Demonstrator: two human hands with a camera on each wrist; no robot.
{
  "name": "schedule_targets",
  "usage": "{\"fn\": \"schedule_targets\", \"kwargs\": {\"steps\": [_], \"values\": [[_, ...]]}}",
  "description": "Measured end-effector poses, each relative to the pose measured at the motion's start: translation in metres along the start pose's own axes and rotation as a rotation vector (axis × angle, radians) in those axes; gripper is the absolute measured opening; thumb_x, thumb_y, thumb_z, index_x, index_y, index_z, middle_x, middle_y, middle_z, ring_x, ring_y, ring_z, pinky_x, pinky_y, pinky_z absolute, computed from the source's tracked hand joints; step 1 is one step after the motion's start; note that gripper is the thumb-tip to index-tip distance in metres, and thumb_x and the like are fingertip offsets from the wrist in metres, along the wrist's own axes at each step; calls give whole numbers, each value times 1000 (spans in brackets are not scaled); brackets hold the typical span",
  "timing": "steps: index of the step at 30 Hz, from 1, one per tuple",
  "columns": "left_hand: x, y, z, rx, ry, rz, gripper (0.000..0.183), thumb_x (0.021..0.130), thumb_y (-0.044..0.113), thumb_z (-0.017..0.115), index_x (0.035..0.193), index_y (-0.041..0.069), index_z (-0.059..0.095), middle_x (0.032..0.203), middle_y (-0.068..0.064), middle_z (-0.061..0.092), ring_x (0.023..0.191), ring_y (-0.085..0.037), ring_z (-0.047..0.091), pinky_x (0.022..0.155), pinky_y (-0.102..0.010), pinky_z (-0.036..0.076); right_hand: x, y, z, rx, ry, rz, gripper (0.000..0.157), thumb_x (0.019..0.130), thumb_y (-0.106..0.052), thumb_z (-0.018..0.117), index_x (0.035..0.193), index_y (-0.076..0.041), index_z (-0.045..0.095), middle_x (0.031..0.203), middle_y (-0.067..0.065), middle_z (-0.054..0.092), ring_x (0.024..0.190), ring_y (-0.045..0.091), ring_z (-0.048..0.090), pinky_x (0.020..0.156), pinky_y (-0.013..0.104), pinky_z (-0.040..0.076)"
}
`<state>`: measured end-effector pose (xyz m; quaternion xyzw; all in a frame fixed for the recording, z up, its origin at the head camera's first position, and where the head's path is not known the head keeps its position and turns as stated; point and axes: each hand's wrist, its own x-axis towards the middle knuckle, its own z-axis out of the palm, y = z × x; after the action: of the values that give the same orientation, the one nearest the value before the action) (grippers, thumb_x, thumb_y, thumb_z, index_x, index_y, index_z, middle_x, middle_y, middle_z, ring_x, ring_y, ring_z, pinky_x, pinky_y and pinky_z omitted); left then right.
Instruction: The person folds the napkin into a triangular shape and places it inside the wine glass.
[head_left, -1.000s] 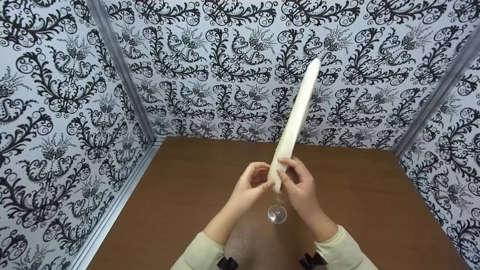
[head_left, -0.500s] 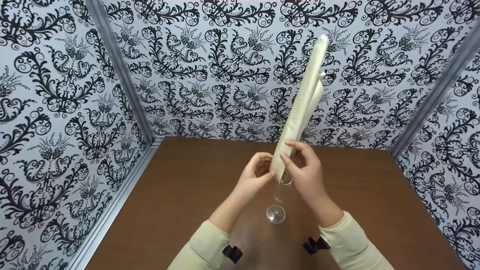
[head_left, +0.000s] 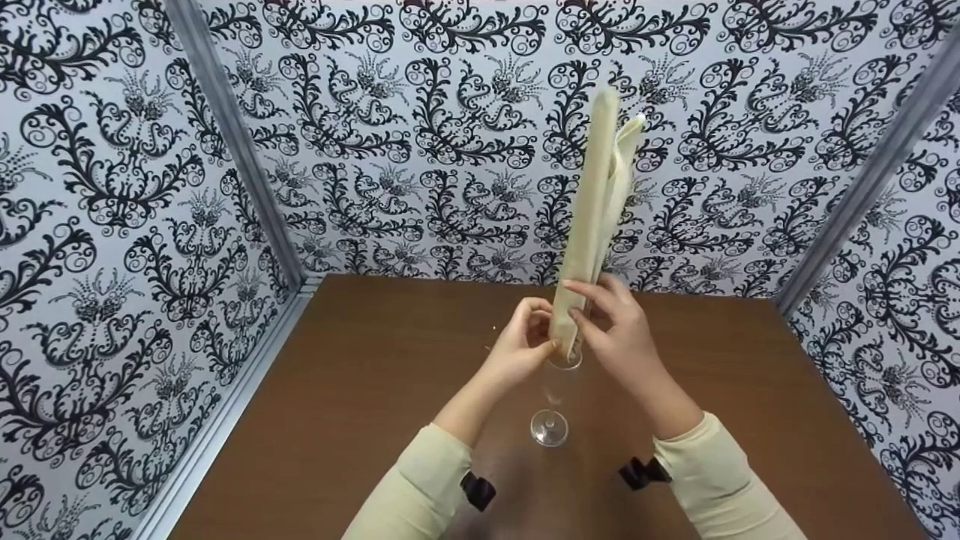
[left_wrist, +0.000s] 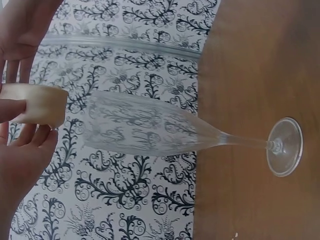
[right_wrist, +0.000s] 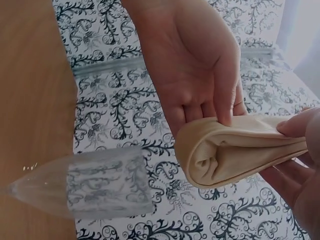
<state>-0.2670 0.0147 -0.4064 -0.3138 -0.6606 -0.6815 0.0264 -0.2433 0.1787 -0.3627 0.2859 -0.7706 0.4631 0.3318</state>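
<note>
A cream cloth napkin (head_left: 589, 217), folded into a long narrow strip, stands nearly upright between both hands. Low on its left edge, my left hand (head_left: 519, 341) pinches it near the bottom end. From the other side my right hand (head_left: 616, 319) grips it slightly higher, thumb and forefinger on the front face. Beneath stands a clear champagne flute (head_left: 549, 427), upright on the table. The left wrist view shows a gap between the napkin's end (left_wrist: 55, 106) and the flute's rim (left_wrist: 90, 120). In the right wrist view, the bottom end (right_wrist: 205, 160) shows rolled, layered folds.
The brown wooden table (head_left: 360, 420) runs back to a wall (head_left: 465, 150) papered in black scrolls on white. Grey metal strips (head_left: 240, 142) mark the corners. Each sleeve has a black wrist mount (head_left: 478, 491) at the cuff.
Both hands have risen with the napkin and shifted slightly right. The napkin now leans less, its upper folds have spread apart, and the flute's rim has come into view below it.
</note>
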Motion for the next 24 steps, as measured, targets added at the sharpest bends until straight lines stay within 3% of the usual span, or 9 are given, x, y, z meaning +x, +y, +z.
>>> {"fn": "schedule_targets", "kwargs": {"steps": [6,14,18,24], "values": [[4,-18,-3,-8,-24,-37,44,82,-21,53,120,-3,42,114,-23,62,109,-30,60,98,-35,46,-5,10,1,-75,-21,-46,42,76,14,74,114,-4,70,116,18,58,97,29,62,78,28,55],[3,-29,-7,51,-44,-76,54,83,-20,56,134,-9,46,125,-27,58,117,-36,57,99,-33,45,-13,23,5,-38,-24,-26,41,75,14,74,113,-2,70,118,19,58,97,31,63,78,30,56],[2,-34,-7,98,-47,-69,48,83,-19,57,131,-12,50,122,-27,59,113,-36,58,97,-35,47,-16,27,7,-55,-30,-15,41,75,14,75,112,-3,70,118,18,58,96,28,63,76,29,56],[1,-34,-4,91,-40,-78,46,80,-24,55,125,-14,51,118,-30,59,112,-40,57,97,-39,47,-21,32,9,-78,-47,-22,39,74,14,75,109,-3,71,114,15,59,91,24,62,74,28,56]]}}
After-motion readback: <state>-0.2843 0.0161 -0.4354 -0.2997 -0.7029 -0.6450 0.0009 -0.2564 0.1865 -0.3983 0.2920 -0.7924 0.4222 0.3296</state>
